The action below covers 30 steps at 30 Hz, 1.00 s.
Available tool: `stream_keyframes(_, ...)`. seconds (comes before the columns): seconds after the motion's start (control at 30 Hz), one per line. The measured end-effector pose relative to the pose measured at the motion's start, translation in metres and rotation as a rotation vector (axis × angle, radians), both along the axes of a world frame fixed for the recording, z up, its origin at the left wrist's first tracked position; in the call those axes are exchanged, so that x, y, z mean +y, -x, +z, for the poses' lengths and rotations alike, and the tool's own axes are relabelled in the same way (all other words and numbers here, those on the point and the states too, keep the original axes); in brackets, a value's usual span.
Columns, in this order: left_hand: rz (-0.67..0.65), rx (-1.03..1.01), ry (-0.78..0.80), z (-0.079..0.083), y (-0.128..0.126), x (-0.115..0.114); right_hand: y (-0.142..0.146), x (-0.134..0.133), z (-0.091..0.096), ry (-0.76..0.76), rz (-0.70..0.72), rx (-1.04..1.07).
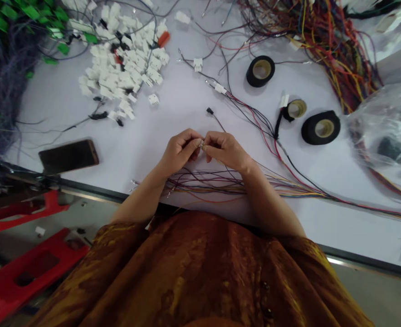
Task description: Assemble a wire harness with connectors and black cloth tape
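Near the middle of the frame, just above the table's near edge, the left hand (180, 152) and right hand (226, 150) meet, the fingers of each closed in a tight pinch on a tiny metal piece (201, 144). The fingertips hide most of it, so its shape and any wire joined to it are hard to make out. Directly below the wrists, a loose bundle of thin coloured wires (221, 184) lies across the white table (187, 116) and runs off toward the lower right. Just above the hands lies a thin wire with a small black connector (210, 111).

Upper left of centre, white plastic connectors (124, 63) lie heaped together, with a dark smartphone (68, 156) below them near the table edge. Three rolls of black tape (320, 127) sit right of centre, and tangled multicoloured wires (323, 41) fill the top right. At the right edge, a clear plastic bag (384, 122) is cut off by the frame; its film blurs a dark object (389, 150) inside. Red plastic stools (26, 272) show, cut off, at lower left.
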State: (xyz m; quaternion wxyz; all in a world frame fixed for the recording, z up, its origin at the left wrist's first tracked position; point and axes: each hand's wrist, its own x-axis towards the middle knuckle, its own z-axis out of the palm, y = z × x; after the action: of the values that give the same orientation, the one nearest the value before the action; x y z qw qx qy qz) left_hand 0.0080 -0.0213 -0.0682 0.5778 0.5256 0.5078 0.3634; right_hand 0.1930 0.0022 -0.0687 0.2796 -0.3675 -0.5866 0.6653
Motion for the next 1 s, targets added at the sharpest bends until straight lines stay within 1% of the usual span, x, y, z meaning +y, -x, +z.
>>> stream_keyframes(0.07, 0.006, 0.007, -0.011, 0.001, -0.002, -0.001, 0.003, -0.002, -0.001, -0.004, -0.051, -0.030)
stream_keyframes(0.2, 0.100, -0.079, 0.065, -0.001, -0.006, -0.001, 0.007, -0.005, -0.004, -0.002, -0.147, -0.075)
stream_keyframes(0.27, 0.096, -0.106, 0.076, -0.002, -0.007, 0.000, 0.007, -0.007, -0.005, -0.041, -0.157, -0.101)
stream_keyframes(0.37, 0.054, -0.105, 0.068, -0.003, -0.008, 0.001, 0.007, -0.008, -0.005, -0.115, -0.158, -0.141)
stream_keyframes(0.47, 0.057, -0.143, 0.096, -0.003, -0.008, 0.002, 0.006, -0.007, -0.004, -0.099, -0.162, -0.155)
stream_keyframes(0.53, 0.068, -0.177, 0.107, -0.002, -0.008, 0.002, 0.006, -0.007, -0.004, -0.119, -0.162, -0.173)
stream_keyframes(0.6, 0.068, -0.194, 0.107, -0.001, -0.008, 0.001, 0.007, -0.006, -0.005, -0.194, -0.169, -0.205)
stream_keyframes(0.7, 0.100, -0.238, 0.137, 0.000, -0.006, 0.001, 0.008, -0.009, -0.008, -0.362, -0.251, -0.279)
stream_keyframes(0.77, 0.147, -0.317, 0.209, 0.001, -0.004, 0.003, 0.006, -0.014, -0.011, -0.536, -0.280, -0.358)
stream_keyframes(0.83, 0.177, -0.401, 0.323, 0.002, -0.001, 0.006, 0.001, -0.020, -0.015, -0.703, -0.232, -0.454)
stream_keyframes(0.87, 0.180, -0.426, 0.371, 0.003, 0.001, 0.008, -0.004, -0.023, -0.018, -0.749, -0.196, -0.497)
stream_keyframes(0.93, 0.176, -0.440, 0.417, 0.004, 0.002, 0.009, -0.017, -0.031, -0.021, -0.782, -0.171, -0.560)
stream_keyframes(0.97, 0.174, -0.414, 0.398, 0.004, 0.003, 0.009, -0.025, -0.034, -0.022, -0.782, -0.181, -0.585)
stream_keyframes(1.0, 0.177, -0.347, 0.340, 0.004, 0.003, 0.008, -0.033, -0.038, -0.022, -0.782, -0.193, -0.610)
